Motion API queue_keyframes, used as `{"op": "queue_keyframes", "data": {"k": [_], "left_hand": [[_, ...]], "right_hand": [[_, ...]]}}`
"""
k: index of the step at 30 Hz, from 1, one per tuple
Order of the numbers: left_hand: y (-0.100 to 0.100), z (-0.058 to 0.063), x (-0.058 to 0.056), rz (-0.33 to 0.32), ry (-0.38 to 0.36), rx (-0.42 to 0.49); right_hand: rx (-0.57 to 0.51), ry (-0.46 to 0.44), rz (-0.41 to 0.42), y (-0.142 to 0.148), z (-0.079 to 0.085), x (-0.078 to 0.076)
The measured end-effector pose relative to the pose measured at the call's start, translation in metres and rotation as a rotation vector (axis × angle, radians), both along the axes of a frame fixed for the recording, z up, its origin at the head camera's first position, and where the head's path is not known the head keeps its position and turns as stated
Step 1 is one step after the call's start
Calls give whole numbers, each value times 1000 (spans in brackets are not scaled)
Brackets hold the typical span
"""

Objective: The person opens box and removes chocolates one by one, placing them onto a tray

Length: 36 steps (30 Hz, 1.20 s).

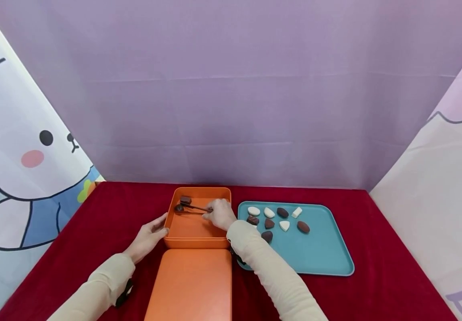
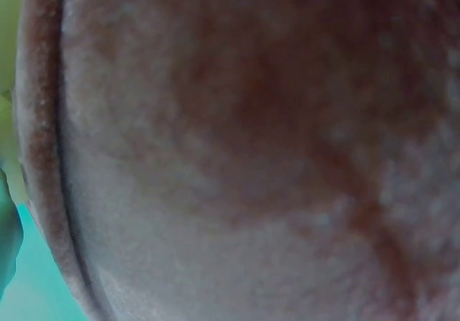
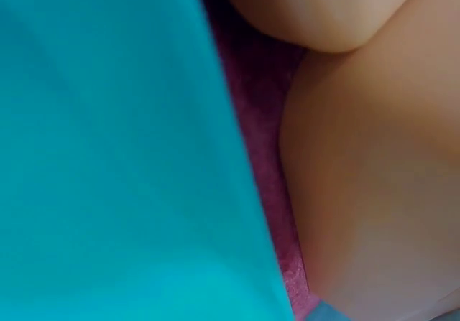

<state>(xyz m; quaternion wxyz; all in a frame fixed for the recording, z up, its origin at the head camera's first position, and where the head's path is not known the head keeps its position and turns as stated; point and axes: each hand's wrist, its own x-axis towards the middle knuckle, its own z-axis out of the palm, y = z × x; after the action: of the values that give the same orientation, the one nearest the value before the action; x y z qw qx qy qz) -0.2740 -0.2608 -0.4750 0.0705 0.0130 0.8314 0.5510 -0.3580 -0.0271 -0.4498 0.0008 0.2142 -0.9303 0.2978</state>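
Observation:
In the head view, my right hand (image 1: 220, 214) reaches over the right side of an open orange box (image 1: 196, 243) and grips slim dark tongs (image 1: 196, 207). Their arms spread toward the left, with a round dark chocolate (image 1: 179, 208) at the tips. Just above it, a square dark chocolate (image 1: 185, 200) sits near the box's back left corner. My left hand (image 1: 148, 236) rests against the box's left wall, fingers extended. Blurred skin fills most of the left wrist view. The right wrist view shows skin beside the blue tray's edge.
Right of the box lies a blue tray (image 1: 319, 249) bearing several white and dark chocolates (image 1: 282, 212). An orange lid (image 1: 192, 285) lies in front of the box. A red cloth (image 1: 383, 276) covers the table, and a purple curtain (image 1: 235, 111) hangs behind.

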Motion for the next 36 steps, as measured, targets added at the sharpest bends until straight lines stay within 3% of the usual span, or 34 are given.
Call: {"op": "queue_keyframes", "data": {"k": [10,18,24,36], "left_hand": [[1,-4,-1,-3,10,-19],[1,-3,2,-7,1,-24],[0,-4,3,-6,6,-22],[-2,-1,-1,-22,18,-25]], "right_hand": [[-25,19,7,5,-1,5],[-38,-21,6,15,1,9],[-42,3,18,25,6,11],[-104,-73,83,49,24,21]]}}
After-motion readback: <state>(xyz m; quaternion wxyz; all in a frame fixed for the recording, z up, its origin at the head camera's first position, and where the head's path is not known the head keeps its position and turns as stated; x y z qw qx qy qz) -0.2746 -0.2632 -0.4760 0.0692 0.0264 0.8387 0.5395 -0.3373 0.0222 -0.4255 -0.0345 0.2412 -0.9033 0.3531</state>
